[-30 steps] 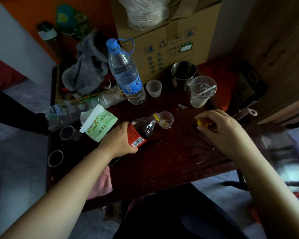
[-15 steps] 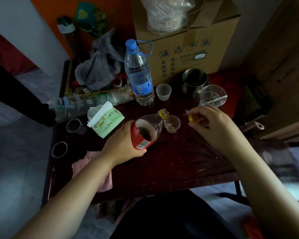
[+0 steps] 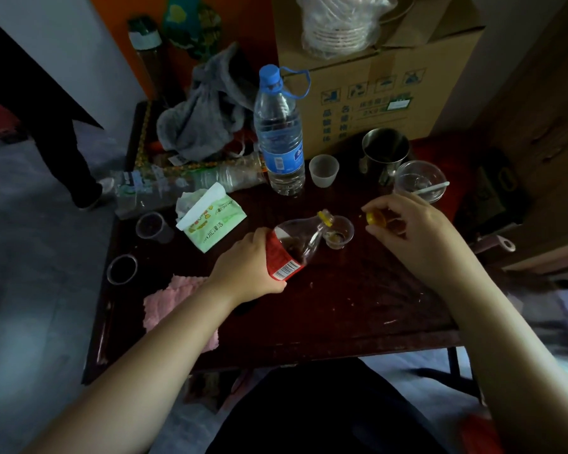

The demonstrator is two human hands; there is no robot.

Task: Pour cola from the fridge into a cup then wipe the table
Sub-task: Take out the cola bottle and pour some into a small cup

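Note:
My left hand (image 3: 246, 267) grips a cola bottle (image 3: 295, 247) with a red label, tilted so its yellow-ringed mouth rests over a small clear plastic cup (image 3: 338, 232). A little dark cola lies in the bottom of that cup. My right hand (image 3: 417, 231) hovers to the right of the cup and pinches the yellow bottle cap (image 3: 375, 219) between its fingertips. A pink cloth (image 3: 171, 303) lies on the dark wooden table (image 3: 358, 306), partly under my left forearm.
A tall water bottle (image 3: 281, 136), a white cup (image 3: 323, 170), a steel mug (image 3: 386, 150), a clear cup with a spoon (image 3: 418, 180) and a cardboard box (image 3: 374, 73) crowd the back. A tissue pack (image 3: 210, 217), two small cups (image 3: 151, 226) and a grey cloth (image 3: 207, 109) lie left. A person's leg (image 3: 76, 158) stands left.
The bottle has tipped up and come back down toward the cup. My right hand has lifted off the table with the cap and moved nearer the cup.

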